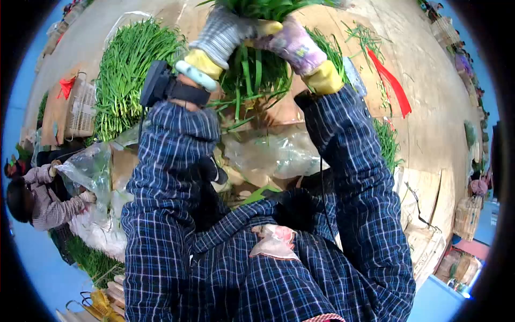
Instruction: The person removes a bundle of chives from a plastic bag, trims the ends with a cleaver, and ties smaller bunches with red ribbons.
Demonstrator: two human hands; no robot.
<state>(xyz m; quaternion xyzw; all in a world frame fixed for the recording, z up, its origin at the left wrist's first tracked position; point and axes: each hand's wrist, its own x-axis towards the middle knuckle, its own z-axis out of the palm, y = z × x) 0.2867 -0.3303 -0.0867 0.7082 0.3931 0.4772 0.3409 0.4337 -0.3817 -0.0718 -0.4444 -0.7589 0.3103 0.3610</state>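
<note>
Seemingly one green bunch (256,75) in left hand (225,32) and right hand (294,44)

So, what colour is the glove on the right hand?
A purple floral glove with yellow cuff; head view.

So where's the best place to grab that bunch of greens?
Around the bunch where it packs tight, one hand from each side, as the left hand and right hand hold it now. The long, thin leaves spread loose past the grip, so grabbing there would probably let them slip.
</note>
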